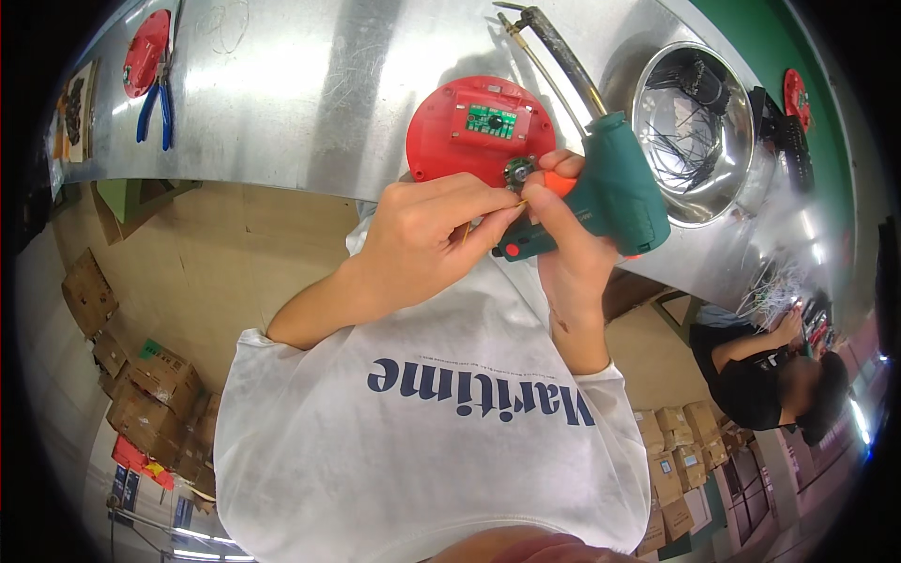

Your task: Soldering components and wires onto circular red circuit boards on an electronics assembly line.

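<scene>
We have a shiny metal desk, cardboard boxes lower left. Left hand fingers pinch a yellow wire near the red disc. Right hand overlaps the green soldering gun; grip hidden, can't tell. Steel bowl right, blue pliers left.

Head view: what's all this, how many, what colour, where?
Table: one, silver, top
Round covers: three, red, left, middle, far right
Circuit board: one, green, middle cover
Small round part: one, dark, centre
Power tool: one, green, right of centre
Thin strand: one, yellow, centre
Bowl: one, silver, right, black pieces inside
Pliers: one, blue handles, upper left
Cardboard boxes: several, brown, lower sides
Other person: one, black top, right
Shirt: one, white, lower centre
Left hand: one, pinching strand
Right hand: one, against tool
</scene>
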Available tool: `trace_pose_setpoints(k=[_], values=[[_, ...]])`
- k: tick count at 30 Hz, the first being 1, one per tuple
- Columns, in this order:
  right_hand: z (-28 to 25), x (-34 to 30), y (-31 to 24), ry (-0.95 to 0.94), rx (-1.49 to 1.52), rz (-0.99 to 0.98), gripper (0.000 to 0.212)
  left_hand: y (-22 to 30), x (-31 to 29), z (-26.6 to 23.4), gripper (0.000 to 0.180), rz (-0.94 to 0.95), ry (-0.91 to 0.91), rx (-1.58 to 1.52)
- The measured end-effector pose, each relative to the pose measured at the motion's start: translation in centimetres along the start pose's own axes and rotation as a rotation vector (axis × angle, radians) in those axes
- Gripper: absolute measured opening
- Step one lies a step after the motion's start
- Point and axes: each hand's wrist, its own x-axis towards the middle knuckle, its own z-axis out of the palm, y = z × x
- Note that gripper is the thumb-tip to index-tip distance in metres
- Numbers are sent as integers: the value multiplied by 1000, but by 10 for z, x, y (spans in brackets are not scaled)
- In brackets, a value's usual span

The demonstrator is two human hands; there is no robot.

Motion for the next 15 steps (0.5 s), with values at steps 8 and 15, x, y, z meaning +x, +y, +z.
trace_pose_setpoints(k=[8,15], values=[[-7,-2,0,-35,-17,-15,31,-2,0,-1,13,61,-11,-54],[-5,-1,-1,35,57,-19,28,-7,-1,3,8,101,100,-62]])
